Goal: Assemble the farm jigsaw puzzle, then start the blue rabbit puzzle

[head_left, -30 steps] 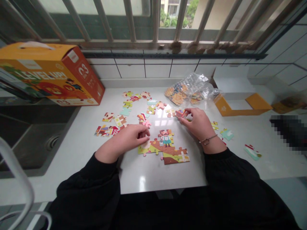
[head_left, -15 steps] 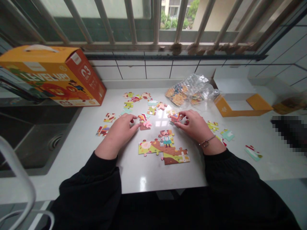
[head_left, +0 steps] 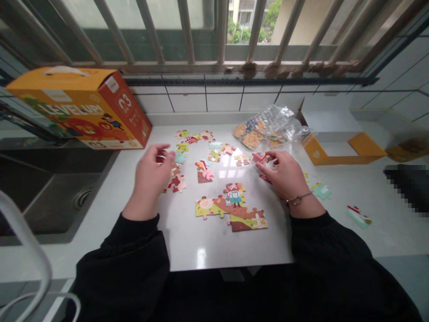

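Observation:
My right hand (head_left: pixel 284 172) pinches a small puzzle piece (head_left: pixel 259 157) with red and orange on it, tilted above the counter. Other pieces lie partly hidden beneath this hand. To the left, my left hand (head_left: pixel 152 172) hovers with loosely curled fingers and thumb apart, nothing visible in it. Beside it lie loose brown and pink puzzle pieces (head_left: pixel 176 179). Between the hands rests a joined bit of puzzle with a pink pig (head_left: pixel 205 173). Nearer to me is a larger joined puzzle section (head_left: pixel 246 218), showing a figure in teal and a hen.
Several loose pieces lie towards the back, including a green one (head_left: pixel 214 155). Behind are a clear plastic bag (head_left: pixel 264 127) of pieces and an open orange-and-white box (head_left: pixel 342 156). An orange carton (head_left: pixel 83 112) stands by the sink (head_left: pixel 50 192) at left.
My left hand has drawn away to the left from the pig pieces and risen. My right hand has shifted right, lifting and tilting its puzzle piece. The view has shifted slightly.

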Demonstrator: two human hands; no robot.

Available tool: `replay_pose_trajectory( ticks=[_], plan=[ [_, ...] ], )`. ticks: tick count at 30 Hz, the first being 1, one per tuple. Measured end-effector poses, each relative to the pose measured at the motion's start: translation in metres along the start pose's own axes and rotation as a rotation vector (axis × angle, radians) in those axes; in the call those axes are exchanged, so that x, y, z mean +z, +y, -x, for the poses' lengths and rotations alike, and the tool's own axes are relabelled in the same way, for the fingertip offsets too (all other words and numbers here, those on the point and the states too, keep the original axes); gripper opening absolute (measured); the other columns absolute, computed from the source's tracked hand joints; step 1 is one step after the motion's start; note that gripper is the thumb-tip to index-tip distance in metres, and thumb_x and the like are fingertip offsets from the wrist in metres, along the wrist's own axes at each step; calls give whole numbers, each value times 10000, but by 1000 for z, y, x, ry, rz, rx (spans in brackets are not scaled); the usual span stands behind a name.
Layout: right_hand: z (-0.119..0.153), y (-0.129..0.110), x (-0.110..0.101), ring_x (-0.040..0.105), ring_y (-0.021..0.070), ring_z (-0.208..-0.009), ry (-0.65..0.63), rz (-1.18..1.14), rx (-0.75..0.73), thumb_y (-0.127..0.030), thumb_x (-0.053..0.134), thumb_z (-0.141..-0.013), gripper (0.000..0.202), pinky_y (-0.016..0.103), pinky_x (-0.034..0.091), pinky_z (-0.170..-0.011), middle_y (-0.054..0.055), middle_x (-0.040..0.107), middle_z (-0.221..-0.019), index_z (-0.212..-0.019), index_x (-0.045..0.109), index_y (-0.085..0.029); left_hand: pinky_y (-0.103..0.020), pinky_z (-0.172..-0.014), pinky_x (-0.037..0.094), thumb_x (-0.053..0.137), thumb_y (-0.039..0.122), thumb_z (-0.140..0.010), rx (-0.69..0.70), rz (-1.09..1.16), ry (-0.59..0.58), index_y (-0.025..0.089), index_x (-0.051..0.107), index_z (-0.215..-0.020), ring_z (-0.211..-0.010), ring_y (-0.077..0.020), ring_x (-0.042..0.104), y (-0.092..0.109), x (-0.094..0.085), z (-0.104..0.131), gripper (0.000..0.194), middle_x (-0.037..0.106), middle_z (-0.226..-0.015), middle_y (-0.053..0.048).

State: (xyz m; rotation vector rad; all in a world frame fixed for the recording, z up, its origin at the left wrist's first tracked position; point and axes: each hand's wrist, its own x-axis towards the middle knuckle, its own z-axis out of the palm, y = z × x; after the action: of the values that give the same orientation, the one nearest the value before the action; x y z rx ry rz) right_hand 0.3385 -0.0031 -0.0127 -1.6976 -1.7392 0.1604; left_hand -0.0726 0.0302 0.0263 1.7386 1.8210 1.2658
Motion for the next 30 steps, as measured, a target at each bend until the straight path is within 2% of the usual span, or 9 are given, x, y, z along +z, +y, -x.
replay_pose_trajectory(
  ticks=[2,4,7,10,13,16,23,26,30],
  plan=[
    [-2,4,-6,715,305,-953,97,-42,116,-638,801,-923,559,489,584,-942,146,784,-1124,-1234,782,-174,-339,-721,485,676,356,-1046,-109,219,290,219,719,-1175,-771,-164,644,-8,-14,-12,193,723,-976,-17],
    [-3,7,-10,706,274,-880,173,-95,221,-682,791,-913,603,476,590,-906,124,788,-1104,-1247,781,-180,-326,-700,458,609,312,-1103,-214,352,397,225,685,-1118,-776,-142,646,-14,-26,-21,117,706,-965,6],
    [-4,9,-12,688,243,-823,241,-139,295,-718,779,-904,637,466,596,-878,106,789,-1104,-1261,772,-190,-303,-664,425,523,238,-1132,-344,482,447,224,667,-1085,-768,-115,637,-16,-31,-27,153,683,-929,24],
    [-3,8,-12,680,234,-811,269,-145,301,-737,765,-905,657,465,599,-866,103,777,-1107,-1268,762,-190,-291,-600,418,520,232,-1105,-411,568,472,210,688,-1044,-709,-122,610,-15,-22,-28,180,676,-897,-3],
    [-3,7,-11,675,226,-798,267,-163,289,-744,754,-915,656,458,603,-849,102,769,-1110,-1267,750,-190,-292,-569,417,554,284,-1095,-401,603,453,212,703,-1009,-685,-136,603,-14,-13,-27,187,687,-903,-23],
    [-3,6,-10,675,222,-805,257,-188,266,-739,768,-910,646,444,607,-836,98,771,-1116,-1263,744,-199,-290,-593,417,536,356,-1140,-400,644,460,203,700,-1027,-699,-132,610,-13,-13,-27,251,683,-899,-27],
    [-2,-1,-12,683,211,-785,268,-236,284,-695,800,-891,635,412,607,-787,90,782,-1122,-1281,729,-199,-301,-638,431,315,482,-1218,-526,871,717,205,621,-986,-676,-103,564,-1,-31,-31,473,623,-899,18],
    [-2,-3,-13,675,204,-771,270,-236,285,-680,802,-893,617,401,610,-773,91,779,-1119,-1273,729,-199,-312,-658,434,314,521,-1214,-536,889,729,203,615,-973,-693,-112,570,1,-33,-32,500,615,-911,22],
    [-2,-2,-13,676,200,-774,273,-248,279,-677,800,-900,617,395,619,-767,90,773,-1132,-1285,725,-202,-309,-713,454,301,675,-1189,-528,950,722,216,604,-964,-717,-126,564,0,-34,-31,594,593,-912,22]
  ],
)
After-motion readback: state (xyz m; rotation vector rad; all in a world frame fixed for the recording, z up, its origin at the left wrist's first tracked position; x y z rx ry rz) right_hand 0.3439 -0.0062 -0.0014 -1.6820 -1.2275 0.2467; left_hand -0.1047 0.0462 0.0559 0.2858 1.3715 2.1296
